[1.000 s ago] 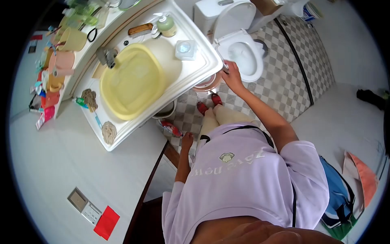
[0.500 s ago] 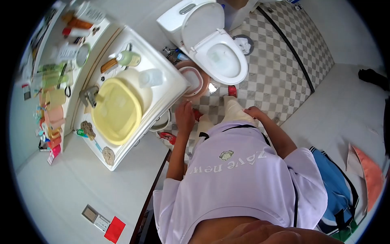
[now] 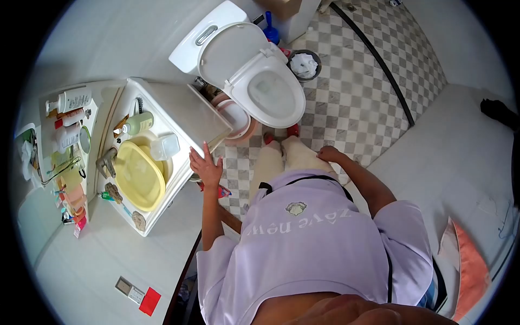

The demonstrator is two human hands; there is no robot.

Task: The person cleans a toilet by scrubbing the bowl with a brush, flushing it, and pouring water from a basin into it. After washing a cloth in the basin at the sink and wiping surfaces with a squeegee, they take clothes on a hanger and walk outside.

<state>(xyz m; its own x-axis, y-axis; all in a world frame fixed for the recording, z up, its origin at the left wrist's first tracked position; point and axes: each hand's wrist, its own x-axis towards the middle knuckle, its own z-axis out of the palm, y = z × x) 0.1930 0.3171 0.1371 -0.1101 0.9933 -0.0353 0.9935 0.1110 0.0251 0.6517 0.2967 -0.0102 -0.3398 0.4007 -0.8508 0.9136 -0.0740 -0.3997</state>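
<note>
My left hand [image 3: 207,167] is at the front edge of the white washbasin [image 3: 187,154], its fingers spread and seeming to touch the rim. Inside the basin sits a yellow plastic tub [image 3: 142,176], tilted under the tap [image 3: 107,162]. A clear plastic cup [image 3: 165,147] and a green pump bottle [image 3: 140,123] stand beside the tub. My right hand [image 3: 329,155] is closed at the thigh of my cream trousers [image 3: 303,157], its fingers curled on the cloth.
A toilet [image 3: 276,95] with its lid raised stands ahead, with stacked pink basins [image 3: 234,119] beside it. A bin [image 3: 305,65] holds white paper. A black hose [image 3: 374,51] crosses the tiled floor. Bottles [image 3: 75,100] line a shelf at left.
My left hand has moved left to the washbasin's edge and spread its fingers. My right hand stays at the trousers. The view has shifted, and the feet are closer to the toilet.
</note>
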